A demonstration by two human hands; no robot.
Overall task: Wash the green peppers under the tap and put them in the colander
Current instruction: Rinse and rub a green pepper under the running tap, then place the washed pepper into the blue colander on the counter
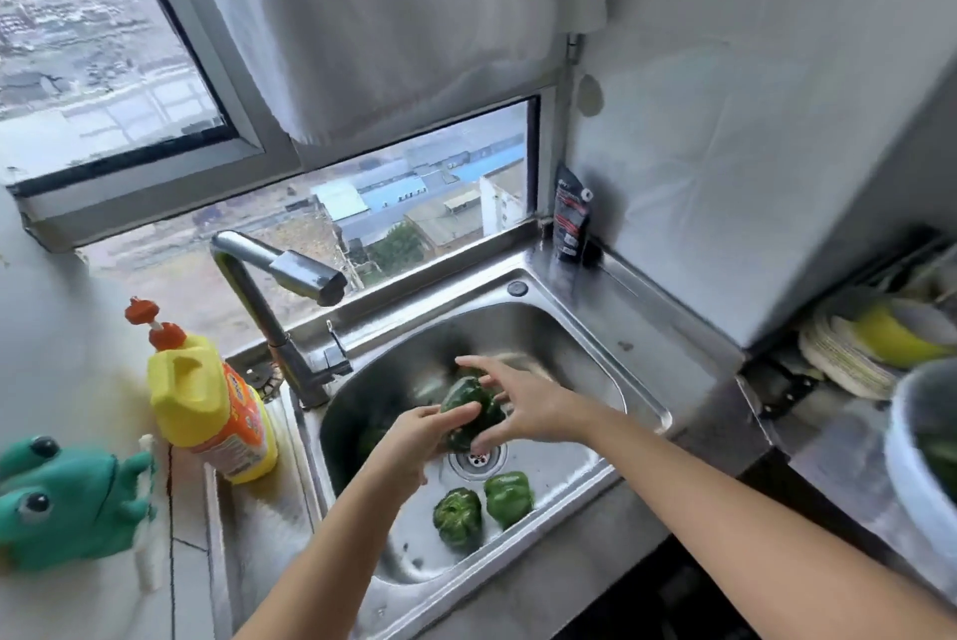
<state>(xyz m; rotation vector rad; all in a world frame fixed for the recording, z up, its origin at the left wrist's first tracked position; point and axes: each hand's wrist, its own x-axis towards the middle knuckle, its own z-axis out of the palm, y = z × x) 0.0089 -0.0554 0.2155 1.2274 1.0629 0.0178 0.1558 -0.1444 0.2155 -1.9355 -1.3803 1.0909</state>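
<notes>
Nearest, a dark pepper (458, 516) and a paler pepper (509, 497) lie loose in the sink (569, 328); above the drain (476, 459) the left hand (414, 442) grips a third pepper (468, 404), the right hand (518, 404) rests on it with fingers spread; the colander (896, 432) is on the table to the right, the tap (290, 271) behind.

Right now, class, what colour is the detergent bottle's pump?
The pump is orange, clearest in the head view.
</notes>
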